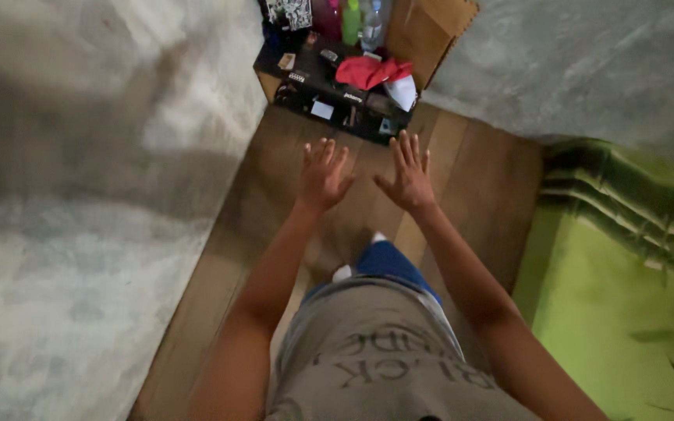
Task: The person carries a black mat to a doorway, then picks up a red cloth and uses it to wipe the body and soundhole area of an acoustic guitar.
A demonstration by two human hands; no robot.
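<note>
- Both hands are out in front, palms down, hovering over the wooden floor (pixel 462 179) and holding nothing.
- The left hand (pixel 323 175) has its fingers spread apart and pointing ahead, empty, touching no object.
- The right hand (pixel 409 175) is just beside it, fingers also fanned out, equally empty; the two thumbs angle toward each other with a narrow gap between them.
- Nearest thing ahead of the fingertips is a low dark shelf unit (pixel 337 105), sitting at the far end of the floor strip, close to the hands but apart from them.
- On that shelf lies a red cloth (pixel 368 72), bunched up, with a white piece (pixel 404 90) tucked just beside it on the right.
- Behind the cloth stand a green bottle (pixel 351 22) and a clear bottle (pixel 374 25), upright, side by side.
- A brown cardboard piece (pixel 431 31) leans at the back right of the shelf.
- Below the arms, the person's grey shirt (pixel 368 359) and blue shorts (pixel 388 261) fill the lower middle of the view.
- To the left runs a pale, mottled wall (pixel 79 195), blurred.
- To the right lies a green patterned mat (pixel 626 296), its edge meeting the floor planks.
</note>
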